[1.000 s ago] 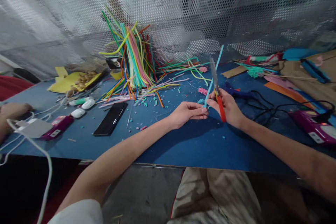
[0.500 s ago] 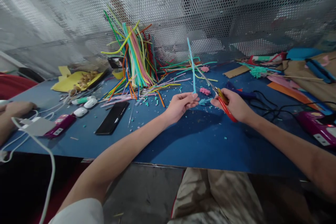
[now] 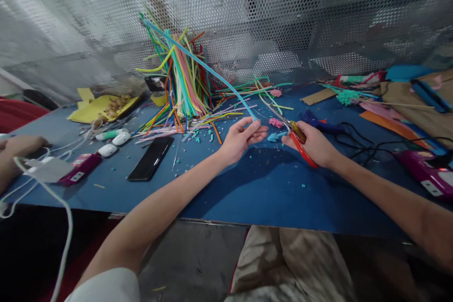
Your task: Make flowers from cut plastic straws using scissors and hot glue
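My left hand [image 3: 242,139] pinches the lower end of a long light-blue pipe cleaner [image 3: 208,68], which slants up and left across a bundle of coloured pipe cleaners [image 3: 186,80]. In my right hand [image 3: 313,144] are scissors with red and yellow handles [image 3: 305,153], their blades pointing up and left. Between my hands a small blue fuzzy piece [image 3: 275,137] lies near my right fingertips; whether they touch it I cannot tell. Just beyond it rests a pink fuzzy piece [image 3: 276,123]. Small cut bits are scattered over the blue table [image 3: 262,188].
On the left are a black phone [image 3: 151,158], a magenta power strip [image 3: 81,169], white cables and another person's hand [image 3: 26,144]. A yellow sheet [image 3: 95,109] holds small brown balls. At right lie a cardboard strip [image 3: 319,96], black cords and another magenta strip [image 3: 430,172]. Perforated metal [image 3: 283,19] stands behind.
The blue pipe cleaner has swung from nearly upright to a long slant leftward, and much more of its length shows. My right hand and the scissors have shifted slightly left.
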A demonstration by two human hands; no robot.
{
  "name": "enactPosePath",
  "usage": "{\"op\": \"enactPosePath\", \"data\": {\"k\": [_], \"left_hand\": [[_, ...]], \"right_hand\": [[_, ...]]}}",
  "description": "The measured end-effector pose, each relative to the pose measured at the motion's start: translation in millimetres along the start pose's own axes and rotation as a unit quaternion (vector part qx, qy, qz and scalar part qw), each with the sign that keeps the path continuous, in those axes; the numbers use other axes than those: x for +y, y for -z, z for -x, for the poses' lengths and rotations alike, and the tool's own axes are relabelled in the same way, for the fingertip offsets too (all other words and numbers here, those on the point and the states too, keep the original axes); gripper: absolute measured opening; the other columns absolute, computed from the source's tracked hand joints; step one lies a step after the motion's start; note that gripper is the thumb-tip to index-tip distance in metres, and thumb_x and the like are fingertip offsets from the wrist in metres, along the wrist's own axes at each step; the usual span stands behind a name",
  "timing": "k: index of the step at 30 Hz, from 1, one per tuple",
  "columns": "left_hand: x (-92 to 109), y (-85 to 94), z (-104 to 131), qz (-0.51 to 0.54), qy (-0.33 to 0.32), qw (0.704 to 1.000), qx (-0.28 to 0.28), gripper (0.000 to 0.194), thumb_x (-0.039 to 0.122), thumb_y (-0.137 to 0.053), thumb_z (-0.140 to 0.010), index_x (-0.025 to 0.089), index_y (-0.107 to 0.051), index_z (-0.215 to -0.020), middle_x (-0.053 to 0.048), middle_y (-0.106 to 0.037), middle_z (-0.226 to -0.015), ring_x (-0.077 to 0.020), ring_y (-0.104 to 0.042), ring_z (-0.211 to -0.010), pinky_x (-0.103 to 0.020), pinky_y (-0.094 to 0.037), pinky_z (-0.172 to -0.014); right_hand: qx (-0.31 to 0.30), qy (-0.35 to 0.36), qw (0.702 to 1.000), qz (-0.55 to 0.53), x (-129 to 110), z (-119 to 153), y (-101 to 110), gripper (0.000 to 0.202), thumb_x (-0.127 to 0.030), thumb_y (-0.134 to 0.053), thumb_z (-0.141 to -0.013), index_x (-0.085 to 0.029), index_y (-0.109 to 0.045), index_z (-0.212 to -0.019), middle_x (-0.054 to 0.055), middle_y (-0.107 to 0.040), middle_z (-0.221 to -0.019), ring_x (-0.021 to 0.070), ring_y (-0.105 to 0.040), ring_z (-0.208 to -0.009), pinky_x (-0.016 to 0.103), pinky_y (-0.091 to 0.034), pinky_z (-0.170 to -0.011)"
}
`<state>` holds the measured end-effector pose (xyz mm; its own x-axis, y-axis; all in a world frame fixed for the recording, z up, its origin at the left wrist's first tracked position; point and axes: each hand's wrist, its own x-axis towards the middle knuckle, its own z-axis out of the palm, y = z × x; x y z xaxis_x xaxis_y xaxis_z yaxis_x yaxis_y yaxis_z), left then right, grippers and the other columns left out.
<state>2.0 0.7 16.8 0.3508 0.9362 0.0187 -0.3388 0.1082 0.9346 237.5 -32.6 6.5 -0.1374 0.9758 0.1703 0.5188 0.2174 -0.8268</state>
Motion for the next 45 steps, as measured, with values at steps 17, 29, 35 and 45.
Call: {"op": "enactPosePath", "data": {"k": [17, 29, 35, 45], "left_hand": [[-19.3, -11.1, 10.3, -0.167, 0.065, 0.977, -0.114, 0.044, 0.048, -0.081, -0.075, 0.009, -0.072, -0.094, -0.008, -0.074, -0.087, -0.0121, -0.070, -0.075, -0.025, -0.057, -0.076], [-16.5, -12.4, 12.8, -0.174, 0.042, 0.980, -0.086, 0.043, 0.046, -0.083, -0.072, 0.011, -0.077, -0.097, -0.006, -0.075, -0.083, -0.0098, -0.067, -0.071, -0.022, -0.057, -0.074], [-14.1, -15.6, 15.9, -0.184, 0.061, 0.978, -0.075, 0.042, 0.046, -0.084, -0.071, 0.010, -0.077, -0.091, -0.008, -0.076, -0.084, -0.0098, -0.069, -0.068, -0.021, -0.058, -0.069], [-14.1, -15.2, 14.8, -0.185, 0.087, 0.976, -0.076, 0.045, 0.048, -0.086, -0.067, 0.009, -0.076, -0.088, -0.009, -0.076, -0.082, -0.0117, -0.070, -0.070, -0.022, -0.059, -0.071]], "right_hand": [[0.093, 0.060, 0.965, -0.236, -8.0, 2.8, -18.7, 0.033, -0.036, -0.081, -0.071, -0.020, -0.055, -0.085, 0.002, -0.066, -0.087, 0.0152, -0.061, -0.076, 0.031, -0.052, -0.074], [0.090, 0.070, 0.977, -0.178, -13.5, 7.5, -20.2, 0.031, -0.037, -0.080, -0.073, -0.020, -0.055, -0.081, -0.002, -0.060, -0.075, 0.0111, -0.052, -0.063, 0.027, -0.044, -0.062], [0.076, 0.073, 0.976, -0.190, -12.6, 7.0, -23.6, 0.033, -0.036, -0.081, -0.072, -0.020, -0.053, -0.081, -0.003, -0.058, -0.074, 0.0113, -0.053, -0.064, 0.027, -0.045, -0.064], [0.057, 0.055, 0.975, -0.206, -12.0, 5.7, -24.3, 0.033, -0.033, -0.082, -0.069, -0.021, -0.054, -0.080, -0.004, -0.058, -0.074, 0.0125, -0.054, -0.065, 0.028, -0.046, -0.065]]}}
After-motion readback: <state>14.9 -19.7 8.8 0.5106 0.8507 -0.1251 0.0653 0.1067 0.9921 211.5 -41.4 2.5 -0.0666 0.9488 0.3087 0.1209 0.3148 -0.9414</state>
